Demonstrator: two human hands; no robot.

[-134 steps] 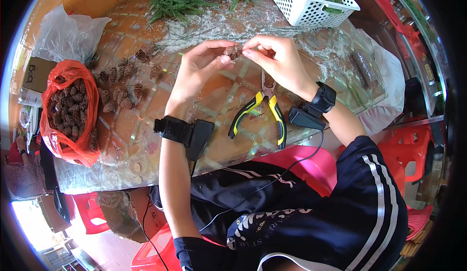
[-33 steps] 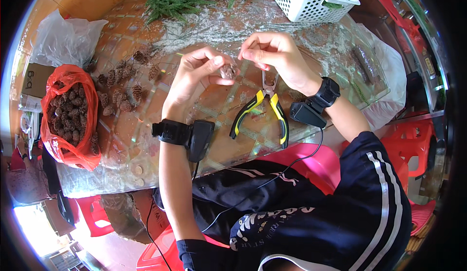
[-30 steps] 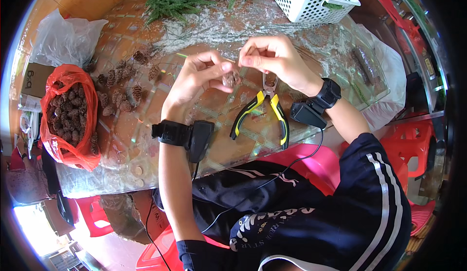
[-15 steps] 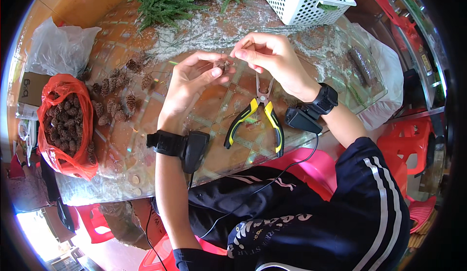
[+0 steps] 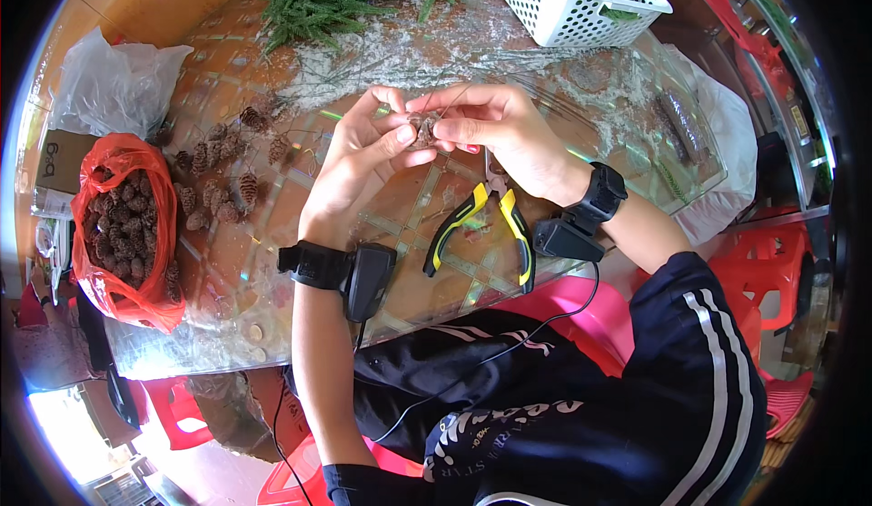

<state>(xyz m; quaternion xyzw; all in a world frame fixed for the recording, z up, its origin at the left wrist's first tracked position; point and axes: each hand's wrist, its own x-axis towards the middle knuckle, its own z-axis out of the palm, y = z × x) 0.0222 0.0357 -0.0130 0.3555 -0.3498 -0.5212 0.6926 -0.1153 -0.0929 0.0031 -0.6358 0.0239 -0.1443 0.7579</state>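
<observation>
Between my two hands, above the middle of the table, is a small brown pine cone point(image 5: 424, 127). My left hand point(image 5: 371, 143) pinches it from the left with thumb and fingers. From the other side, the thumb and fingers of my right hand point(image 5: 490, 124) close on it too. A thin dark wire rises from around the cone. Just below my right hand lie pliers point(image 5: 493, 199) with yellow and black handles, spread apart on the table; my fingers cover part of their jaws.
On the left a red plastic bag point(image 5: 162, 265) is full of pine cones, with several loose cones point(image 5: 218, 147) beside it. Green artificial pine sprigs point(image 5: 336, 2) lie at the far side. A white perforated basket point(image 5: 581, 15) holds more. Thin wires and white powder point(image 5: 436, 56) cover the table's far part.
My right hand has moved down and left, from the wire above the cone onto the cone itself. The left hand still grips it.
</observation>
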